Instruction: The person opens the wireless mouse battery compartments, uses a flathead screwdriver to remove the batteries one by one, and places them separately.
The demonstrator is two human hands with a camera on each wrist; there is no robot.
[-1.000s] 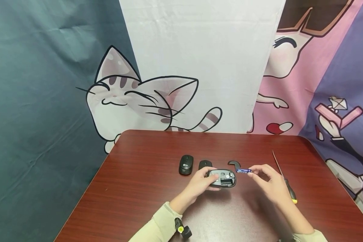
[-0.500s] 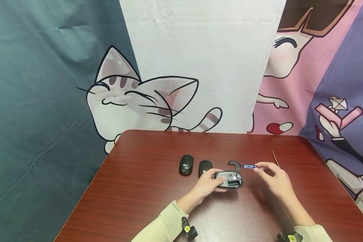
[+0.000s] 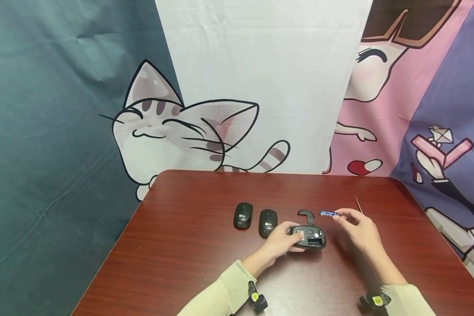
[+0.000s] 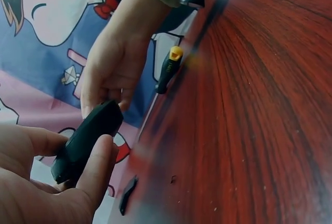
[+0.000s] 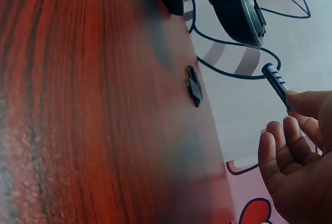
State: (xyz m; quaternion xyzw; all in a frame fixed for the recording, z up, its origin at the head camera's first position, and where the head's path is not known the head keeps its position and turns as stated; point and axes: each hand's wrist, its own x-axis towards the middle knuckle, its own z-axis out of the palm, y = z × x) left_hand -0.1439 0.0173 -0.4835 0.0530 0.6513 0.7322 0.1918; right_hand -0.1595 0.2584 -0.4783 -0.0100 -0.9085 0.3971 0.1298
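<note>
My left hand (image 3: 278, 242) grips a black computer mouse (image 3: 315, 238) above the table, its underside turned up and its battery slot uncovered. With thumb and fingertips, my right hand (image 3: 361, 232) pinches a blue AAA-size battery (image 3: 328, 213) by one end. The battery is held beyond the mouse and to its right, apart from it. In the right wrist view the battery (image 5: 276, 83) points towards the raised mouse (image 5: 233, 11). A hook-shaped black battery cover (image 3: 307, 215) lies on the table just behind the held mouse.
Two more black mice stand on the table to the left, one farther out (image 3: 242, 215) and one (image 3: 267, 223) near my left hand. A screwdriver (image 4: 169, 70) with a yellow-ended handle lies at the right, mostly hidden behind my right hand in the head view.
My left hand and the mouse have shifted right and slightly nearer, uncovering the middle mouse. My right hand has moved the battery a little right and farther out.
</note>
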